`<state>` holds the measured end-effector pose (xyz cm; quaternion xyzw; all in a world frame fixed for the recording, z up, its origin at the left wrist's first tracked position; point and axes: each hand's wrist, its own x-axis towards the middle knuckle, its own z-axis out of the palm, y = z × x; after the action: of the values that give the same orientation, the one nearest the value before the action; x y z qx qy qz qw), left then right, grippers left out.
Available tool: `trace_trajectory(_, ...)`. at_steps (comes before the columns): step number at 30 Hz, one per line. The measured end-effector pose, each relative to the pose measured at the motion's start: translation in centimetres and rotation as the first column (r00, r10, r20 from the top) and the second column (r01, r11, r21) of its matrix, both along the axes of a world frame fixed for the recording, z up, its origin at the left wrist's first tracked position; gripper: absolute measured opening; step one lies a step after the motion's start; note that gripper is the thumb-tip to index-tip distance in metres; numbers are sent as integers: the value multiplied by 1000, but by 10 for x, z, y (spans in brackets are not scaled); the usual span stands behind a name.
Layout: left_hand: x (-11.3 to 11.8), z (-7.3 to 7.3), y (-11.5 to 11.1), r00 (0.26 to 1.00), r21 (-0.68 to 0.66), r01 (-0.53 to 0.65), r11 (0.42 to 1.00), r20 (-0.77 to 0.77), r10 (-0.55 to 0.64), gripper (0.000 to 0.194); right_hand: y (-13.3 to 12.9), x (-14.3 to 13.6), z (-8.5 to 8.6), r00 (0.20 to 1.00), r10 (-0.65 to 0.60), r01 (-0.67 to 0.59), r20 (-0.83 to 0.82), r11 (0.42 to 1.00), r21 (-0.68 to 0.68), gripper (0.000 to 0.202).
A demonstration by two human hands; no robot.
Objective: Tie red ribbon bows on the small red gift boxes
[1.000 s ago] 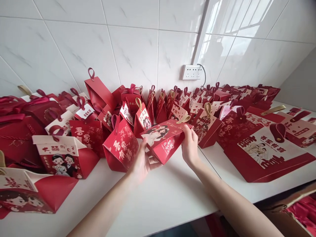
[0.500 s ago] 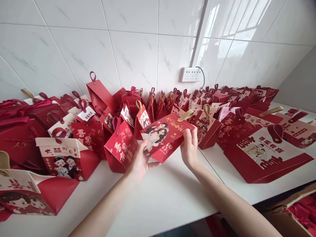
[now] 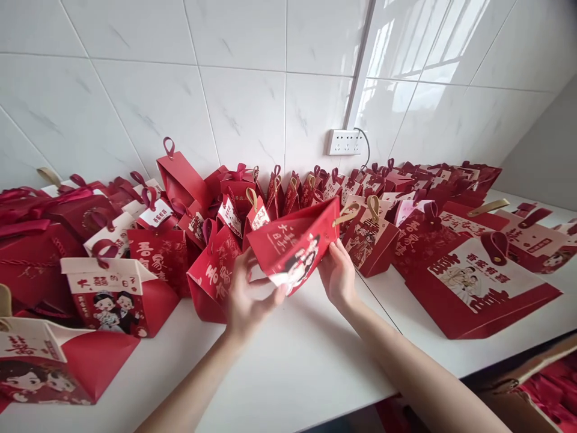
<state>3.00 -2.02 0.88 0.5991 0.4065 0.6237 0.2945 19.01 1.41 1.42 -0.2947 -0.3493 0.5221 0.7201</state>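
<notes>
Between both hands, tilted above the white tabletop, is a red gift box [image 3: 282, 243] with a gold strap loop and a printed cartoon couple. My left hand [image 3: 250, 294] grips its lower left side, thumb on the near face and fingers around the edge. On the box's right end, below the gold strap [image 3: 347, 214], my right hand [image 3: 338, 273] is closed with its fingers partly hidden. Just behind my left hand stands another red gift box [image 3: 214, 270] with white characters.
Rows of red gift boxes [image 3: 155, 255] fill the table [image 3: 311, 361] along the tiled wall. A large flat gift box [image 3: 482, 288] lies at the right. A power strip [image 3: 346, 142] is on the wall. An open cardboard carton [image 3: 518, 385] with red items stands at the lower right.
The held gift box has turned in my hands, so its printed couple now faces right and a side panel shows toward me. My left hand has shifted its hold slightly left.
</notes>
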Motion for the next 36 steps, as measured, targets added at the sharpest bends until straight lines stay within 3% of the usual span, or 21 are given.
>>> trace_trajectory(3,-3,-10,-1,973,364,-67,929,-184,143,73,1,3,2,1000,-26,26,-13,998,60,24)
trace_trajectory(5,-3,-14,-1,962,448,-48,893,-221,162,72,0,5,4,998,-63,63,-3,992,108,22)
trace_trajectory(6,-3,-15,-1,968,431,-40,901,-207,142,72,-1,6,5,996,-88,87,-1,988,127,21)
trace_trajectory(9,-3,-12,0,1000,158,24,987,-14,-22,72,-3,10,5,987,-148,136,59,976,170,16)
trace_trajectory(11,-3,-5,3,972,-97,135,986,204,-113,70,-6,10,7,977,-127,95,170,978,187,23)
trace_trajectory(14,-3,8,5,911,-393,301,869,389,-140,68,-13,10,14,947,-56,30,317,996,89,41)
trace_trajectory(16,-1,15,5,893,-543,393,742,418,-167,68,-19,10,22,935,-20,39,354,998,-48,45)
trace_trajectory(19,2,19,2,860,-646,495,582,458,-223,65,-34,12,34,925,-10,85,379,979,-183,42)
trace_trajectory(21,3,17,0,837,-646,544,536,458,-298,64,-45,15,38,924,-53,130,379,975,-181,39)
trace_trajectory(23,3,14,0,821,-611,571,548,427,-379,69,-56,21,39,939,-120,176,322,973,-150,36)
trace_trajectory(25,3,11,3,838,-569,545,616,376,-395,73,-67,30,37,966,-190,216,172,966,-143,32)
trace_trajectory(27,2,9,6,894,-560,447,698,310,-323,68,-77,44,35,974,-224,215,-28,957,-194,27)
trace_trajectory(29,2,9,11,945,-584,325,744,227,-234,57,-90,61,34,954,-216,155,-208,949,-276,28)
trace_trajectory(32,4,9,15,969,-594,246,766,140,-202,40,-115,88,31,925,-208,95,-318,937,-338,32)
trace_trajectory(36,5,-1,17,964,-610,246,753,72,-257,34,-156,117,26,939,-218,123,-265,935,-334,27)
